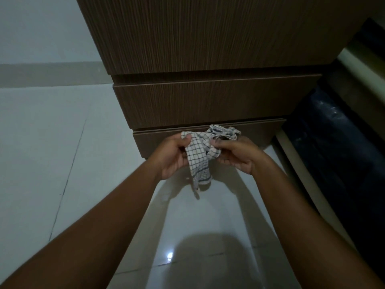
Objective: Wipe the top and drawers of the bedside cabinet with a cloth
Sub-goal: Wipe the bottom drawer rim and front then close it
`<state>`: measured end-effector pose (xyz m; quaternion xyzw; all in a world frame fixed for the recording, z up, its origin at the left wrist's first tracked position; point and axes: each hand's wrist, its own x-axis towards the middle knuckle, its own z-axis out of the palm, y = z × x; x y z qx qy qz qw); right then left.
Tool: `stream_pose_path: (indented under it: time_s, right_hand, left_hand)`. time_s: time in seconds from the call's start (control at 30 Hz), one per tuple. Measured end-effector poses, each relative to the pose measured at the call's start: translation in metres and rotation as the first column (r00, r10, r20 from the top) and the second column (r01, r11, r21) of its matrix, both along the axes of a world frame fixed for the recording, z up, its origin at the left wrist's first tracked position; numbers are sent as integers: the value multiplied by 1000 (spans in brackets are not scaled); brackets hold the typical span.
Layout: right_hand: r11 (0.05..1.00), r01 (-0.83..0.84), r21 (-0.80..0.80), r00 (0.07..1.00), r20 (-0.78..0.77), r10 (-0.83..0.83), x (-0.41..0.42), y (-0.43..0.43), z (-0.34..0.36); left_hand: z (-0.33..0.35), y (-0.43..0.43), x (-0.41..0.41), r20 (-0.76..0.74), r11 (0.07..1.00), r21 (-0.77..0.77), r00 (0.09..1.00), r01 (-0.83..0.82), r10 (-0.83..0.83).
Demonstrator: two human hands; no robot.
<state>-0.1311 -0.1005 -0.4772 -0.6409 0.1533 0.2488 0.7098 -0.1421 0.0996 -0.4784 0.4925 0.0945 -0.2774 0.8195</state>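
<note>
Fingers of both hands pinch a checked cloth between them, held in the air just in front of the lowest drawer. The left hand closes thumb against fingers on the cloth's upper left edge, while the right hand bunches the opposite side, its fingers curled over a crumpled wad. Neither grip is spread; each is pressed shut on fabric. A loose tail of the cloth hangs down between the wrists, clear of the floor.

Held this way, with both hands working the same piece, the cloth looks as though it is being gathered or refolded into a pad, probably to bring a fresh face forward before wiping. That is a judgement from the pose, not something shown.

Behind the hands stands the bedside cabinet, wood-grained and brown, seen from above. Two drawer fronts step outward below its top: the upper drawer and the lower drawer, the lower one partly hidden by hands and cloth. Both appear shut. The cloth's upper edge overlaps the lower drawer's top edge in this view, but whether it touches cannot be told.

Pale glossy floor tiles spread around the cabinet, catching a small glint of light. To the right lies a dark bed edge, just beside the cabinet.
</note>
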Motion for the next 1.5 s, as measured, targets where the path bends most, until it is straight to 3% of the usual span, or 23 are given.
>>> stream_pose_path:
  time_s: [0.13,0.3,0.4,0.47,0.6,0.67,0.73,0.83,0.9,1.03,1.13,1.23,1.37,1.5]
  right_hand:
    - [964,-53,-259,998,-56,39,4,-19,4]
    - [781,-91,-618,996,-55,72,0,-22,6]
    - [666,21,-746,997,68,45,-3,-14,10]
    - [674,69,-735,980,177,93,-3,-11,17]
    - [740,-125,-661,915,213,344,-7,-13,31]
    - [698,-224,-680,864,193,465,-10,-11,35]
    - [612,-265,-745,820,160,550,-11,-5,33]
    - [592,-164,-789,818,227,528,-13,5,35]
    - [617,-65,-785,822,308,479,-12,4,40]
    - [657,10,-754,775,421,471,-12,-4,58]
    - [669,116,-734,702,537,468,-12,-4,71]
    - [734,318,-600,556,745,368,-17,-2,87]
    - [840,424,-338,371,911,179,-24,-3,130]
    - [835,515,-193,175,978,117,-17,-18,195]
  left_hand:
    - [-3,13,1,-44,998,55,999,34,-32]
    - [-16,22,-4,-57,962,270,997,-35,52]
    - [-15,29,-7,-32,965,254,997,-60,70]
    - [-6,34,-7,43,944,329,998,30,-47]
    - [19,45,0,198,766,634,935,107,-295]
    - [30,48,4,245,549,834,860,48,-448]
    - [35,48,4,269,387,921,804,-53,-531]
    - [40,42,-1,341,335,924,789,-182,-511]
    - [44,42,-2,413,292,909,729,-297,-546]
    - [52,46,-4,565,420,823,623,-382,-540]
    - [55,42,-6,729,509,684,473,-522,-494]
    - [66,32,-6,877,565,470,288,-678,-385]
    - [108,7,-8,962,620,269,183,-737,-201]
    - [178,-22,-16,989,707,144,86,-693,-118]
